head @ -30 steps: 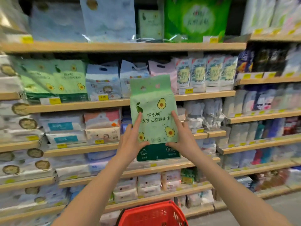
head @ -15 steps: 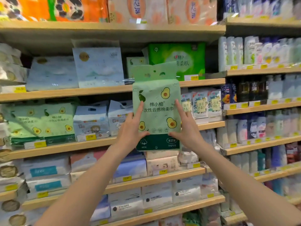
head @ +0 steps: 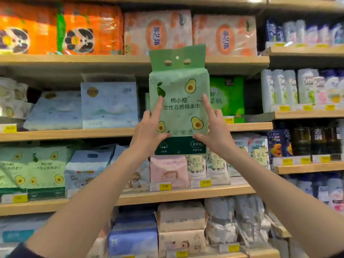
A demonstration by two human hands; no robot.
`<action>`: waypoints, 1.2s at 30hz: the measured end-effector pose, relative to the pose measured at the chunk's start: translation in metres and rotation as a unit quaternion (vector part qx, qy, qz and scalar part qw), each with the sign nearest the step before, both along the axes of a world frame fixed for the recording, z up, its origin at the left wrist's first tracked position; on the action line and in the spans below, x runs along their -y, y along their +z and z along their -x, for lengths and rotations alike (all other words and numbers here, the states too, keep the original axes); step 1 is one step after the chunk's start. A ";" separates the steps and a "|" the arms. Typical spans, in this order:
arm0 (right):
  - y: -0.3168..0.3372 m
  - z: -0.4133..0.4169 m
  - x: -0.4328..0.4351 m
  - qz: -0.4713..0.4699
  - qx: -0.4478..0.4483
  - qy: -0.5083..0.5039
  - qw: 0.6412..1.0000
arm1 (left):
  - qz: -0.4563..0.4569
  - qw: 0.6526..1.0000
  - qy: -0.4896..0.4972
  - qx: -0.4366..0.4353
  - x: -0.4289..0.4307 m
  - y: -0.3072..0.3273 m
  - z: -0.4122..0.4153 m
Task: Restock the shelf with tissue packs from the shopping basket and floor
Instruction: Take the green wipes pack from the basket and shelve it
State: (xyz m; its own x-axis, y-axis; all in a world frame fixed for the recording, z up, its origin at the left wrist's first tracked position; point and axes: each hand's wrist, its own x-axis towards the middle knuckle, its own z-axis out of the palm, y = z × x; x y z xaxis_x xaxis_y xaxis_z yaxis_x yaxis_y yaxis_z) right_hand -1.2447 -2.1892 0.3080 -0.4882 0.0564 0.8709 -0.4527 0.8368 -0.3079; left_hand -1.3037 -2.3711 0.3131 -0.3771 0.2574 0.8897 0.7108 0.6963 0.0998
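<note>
- Tissue pack (head: 179, 107): green, avocado print, held upright in front of the shelf (head: 247, 126) edge where the bright green pack (head: 228, 95) stands.
- Left hand (head: 149, 133) and right hand (head: 214, 132) press its 2 lower sides, thumbs meeting near the dark bottom band; both closed on it.
- I judge it light, soft, slightly slick film; squeezing dents it.
- I would keep hold low at the sides, not by the floppy punched top flap.

A shop aisle: wooden shelves (head: 167, 195) of packaged tissue packs (head: 109, 104) with yellow price tags (head: 165, 186)
</note>
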 end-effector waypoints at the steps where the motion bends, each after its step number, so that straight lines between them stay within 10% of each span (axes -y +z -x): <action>1: 0.007 0.006 -0.001 -0.004 -0.009 0.001 1.000 | -0.001 1.000 0.005 -0.010 -0.001 0.008 0.004; 36: 0.102 0.257 -0.015 -0.025 -0.115 0.040 0.992 | -0.023 0.992 0.078 -0.100 -0.012 0.102 0.226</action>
State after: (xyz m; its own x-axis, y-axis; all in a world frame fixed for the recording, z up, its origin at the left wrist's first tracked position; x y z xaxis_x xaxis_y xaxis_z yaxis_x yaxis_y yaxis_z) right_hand -1.5018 -2.1741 0.4096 -0.2780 -0.0203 0.9604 -0.5712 0.8073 -0.1483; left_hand -1.5297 -2.3594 0.4150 -0.2229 0.1669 0.9604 0.6043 0.7968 0.0017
